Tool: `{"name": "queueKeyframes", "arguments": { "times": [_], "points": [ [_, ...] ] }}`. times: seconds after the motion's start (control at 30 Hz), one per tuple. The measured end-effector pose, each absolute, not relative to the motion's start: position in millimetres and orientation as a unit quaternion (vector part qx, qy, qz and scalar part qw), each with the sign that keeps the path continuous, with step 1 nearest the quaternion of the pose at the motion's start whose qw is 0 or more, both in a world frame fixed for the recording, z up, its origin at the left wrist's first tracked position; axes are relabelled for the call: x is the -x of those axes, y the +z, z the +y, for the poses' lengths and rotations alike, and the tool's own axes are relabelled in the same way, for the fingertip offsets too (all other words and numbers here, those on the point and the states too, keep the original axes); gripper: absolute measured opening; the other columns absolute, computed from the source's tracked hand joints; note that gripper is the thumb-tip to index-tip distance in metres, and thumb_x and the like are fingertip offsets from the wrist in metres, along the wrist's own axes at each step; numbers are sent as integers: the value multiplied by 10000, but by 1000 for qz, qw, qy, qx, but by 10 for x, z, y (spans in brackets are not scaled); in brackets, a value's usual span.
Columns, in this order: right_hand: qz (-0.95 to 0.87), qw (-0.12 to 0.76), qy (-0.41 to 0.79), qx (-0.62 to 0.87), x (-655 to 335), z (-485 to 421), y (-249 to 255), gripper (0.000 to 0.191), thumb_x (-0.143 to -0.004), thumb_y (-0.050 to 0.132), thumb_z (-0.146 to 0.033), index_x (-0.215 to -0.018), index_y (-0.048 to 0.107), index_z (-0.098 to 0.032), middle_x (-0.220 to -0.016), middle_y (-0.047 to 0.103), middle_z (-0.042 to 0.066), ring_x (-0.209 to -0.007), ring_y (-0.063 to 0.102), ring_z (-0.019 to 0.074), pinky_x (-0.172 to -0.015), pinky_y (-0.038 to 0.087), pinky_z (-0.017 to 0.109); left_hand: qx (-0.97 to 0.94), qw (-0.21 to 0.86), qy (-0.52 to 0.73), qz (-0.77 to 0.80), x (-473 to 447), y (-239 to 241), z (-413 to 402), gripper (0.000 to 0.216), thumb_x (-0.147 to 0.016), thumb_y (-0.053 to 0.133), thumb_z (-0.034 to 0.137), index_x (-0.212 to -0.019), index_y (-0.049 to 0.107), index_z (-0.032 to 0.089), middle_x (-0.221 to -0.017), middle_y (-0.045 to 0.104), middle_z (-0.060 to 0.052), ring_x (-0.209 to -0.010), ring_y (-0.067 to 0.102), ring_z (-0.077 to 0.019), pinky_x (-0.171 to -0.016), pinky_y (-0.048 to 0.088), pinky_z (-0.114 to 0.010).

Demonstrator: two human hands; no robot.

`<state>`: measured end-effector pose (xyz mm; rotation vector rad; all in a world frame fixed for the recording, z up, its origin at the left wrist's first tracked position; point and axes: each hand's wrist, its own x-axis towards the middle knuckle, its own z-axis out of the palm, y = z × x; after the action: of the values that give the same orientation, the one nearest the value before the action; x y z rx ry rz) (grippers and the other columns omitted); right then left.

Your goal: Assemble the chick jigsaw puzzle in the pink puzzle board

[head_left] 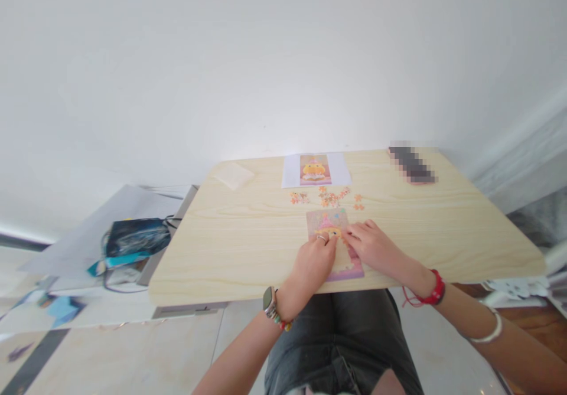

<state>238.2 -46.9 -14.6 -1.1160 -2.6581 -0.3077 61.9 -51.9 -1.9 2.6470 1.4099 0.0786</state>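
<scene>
Puzzle (343, 259): lying partly filled at the near edge of the table, below both hands; showing a yellow figure with a pink hat, a speckled upper part and a pink-purple lower border, with a plain beige patch in the middle.
Left hand (315, 260): resting on the puzzle's left side, fingers curling narrowly toward the yellow figure; cannot tell if pinching a piece.
Right hand (374, 246): reaching over the puzzle's right edge, fingers bending close together, tips lying just beside the left hand's; cannot tell if holding a piece.
Wrists: bearing a watch (269, 300) and beads (284, 325) on the left, a red bracelet (437, 287) on the right.
Loose pieces (330, 198): lying just beyond the puzzle in scattered clusters, mostly orange and pink.
Printed picture (315, 170): lying on a white sheet (290, 172) behind the pieces, showing a similar yellow figure.
Table (212, 244): spreading pale and wood-grained beneath everything, standing against a white wall (266, 58).
Far corners: holding a thin whitish sheet (234, 175) at left, a dark pixelated oblong (411, 163) at right.
Dark bag (137, 237): lying beyond the table's left edge.
</scene>
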Motion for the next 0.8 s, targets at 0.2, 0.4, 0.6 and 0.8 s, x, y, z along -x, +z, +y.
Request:
{"name": "queueKeyframes", "arguments": {
  "times": [0.2,0.4,0.6,0.8],
  "points": [
    [-893,155,-8,422,-2425,-390,-159,187,-847,433,-170,-902,611,-160,-838,570,63,-790,507,166,-713,355,312,-877,103,61,465,-586,1,-457,250,-866,332,195,-993,548,197,-909,577,-51,-822,567,-160,-721,475,-269],
    [-859,195,83,467,-2612,-267,-153,377,-817,476,-342,-1165,495,-197,-1036,524,95,-955,506,212,-799,424,358,-829,112,119,535,-290,8,-342,303,-853,383,247,-1133,493,213,-905,556,-42,-786,553,-141,-702,456,-238],
    [-870,152,123,453,-2666,-193,-85,458,-805,484,-406,-1213,473,-197,-1021,507,101,-940,508,213,-823,426,369,-829,87,75,548,-111,14,-245,344,-842,428,295,-1175,466,221,-920,527,-44,-814,538,-152,-710,440,-240],
    [-868,155,137,452,-2655,-171,-59,462,-814,470,-409,-1229,460,-204,-1003,500,92,-917,508,200,-820,426,363,-833,83,67,543,-136,10,-197,266,-840,432,295,-1072,538,218,-882,514,-42,-794,535,-150,-715,439,-244]
  ]
}}
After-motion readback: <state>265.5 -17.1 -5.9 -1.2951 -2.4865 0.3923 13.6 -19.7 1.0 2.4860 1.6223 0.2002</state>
